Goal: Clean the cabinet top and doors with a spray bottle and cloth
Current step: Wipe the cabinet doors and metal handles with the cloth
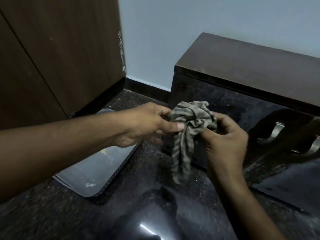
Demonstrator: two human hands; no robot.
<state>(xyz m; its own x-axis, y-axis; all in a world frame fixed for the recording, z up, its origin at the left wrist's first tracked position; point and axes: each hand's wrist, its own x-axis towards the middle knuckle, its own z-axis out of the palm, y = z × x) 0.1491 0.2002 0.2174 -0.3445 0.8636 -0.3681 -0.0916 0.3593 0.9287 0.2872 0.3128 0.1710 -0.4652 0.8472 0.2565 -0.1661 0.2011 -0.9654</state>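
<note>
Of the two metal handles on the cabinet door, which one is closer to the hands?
The upper-left metal handle. It sits just beyond the right hand, which grips the cloth together with the left hand; the other handle lies at the picture's right edge.

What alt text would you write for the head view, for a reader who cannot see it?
Two hands, left and right, hold a crumpled grey-brown cloth in front of a low dark cabinet. One end of the cloth hangs down over the glossy dark floor, where a grey mat lies under the left forearm.
</note>
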